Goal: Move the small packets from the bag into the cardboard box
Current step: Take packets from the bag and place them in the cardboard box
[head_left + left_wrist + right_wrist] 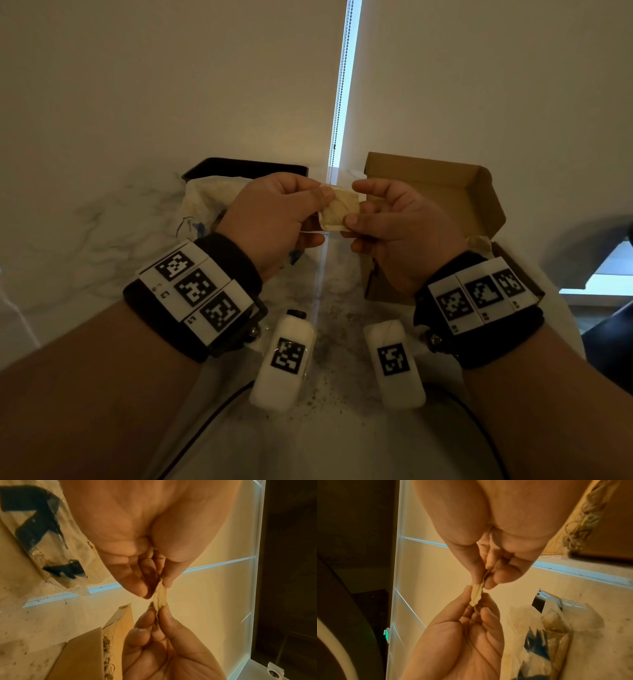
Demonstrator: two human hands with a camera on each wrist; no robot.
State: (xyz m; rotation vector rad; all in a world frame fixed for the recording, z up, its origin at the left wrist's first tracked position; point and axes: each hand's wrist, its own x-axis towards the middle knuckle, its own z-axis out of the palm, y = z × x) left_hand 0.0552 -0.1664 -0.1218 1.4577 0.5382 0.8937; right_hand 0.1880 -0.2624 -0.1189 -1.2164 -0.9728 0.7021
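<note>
Head view, lower frame first: two white padded blocks with black-and-white square markers (286, 364) lying on the pale marble-patterned countertop (102, 240), dark crumbs scattered between them. Above these, mid-frame, the left hand (274, 219) and right hand (394, 226) meeting over the counter — each pinching one edge of a small flat beige paper packet (340, 212) between thumb and fingers, both clamped on it, neither letting go. Packet held in the air, between bag and box, not yet inside either.

Judged light and limp: seen edge-on from the wrist views as a thin, wrinkled sliver (159, 599), bending between the pinches. Likely soft-filled and easy to crush or tear, so best taken by a sealed edge with a gentle pinch; one hand looks enough to carry it. Not slippery, by the matte paper look.

Further back at left of centre, the crumpled clear plastic bag with blue print (202, 209), more beige packets visible inside from the right wrist view. At right of centre, the open brown cardboard box (479, 205), lid flap raised, a tangle of pale strings inside — close by the right hand.

Beyond, a plain cream roller blind (171, 85) filling the upper frame, a bright vertical slit of daylight and a bead chain at centre. Room dim, warm-lit.
</note>
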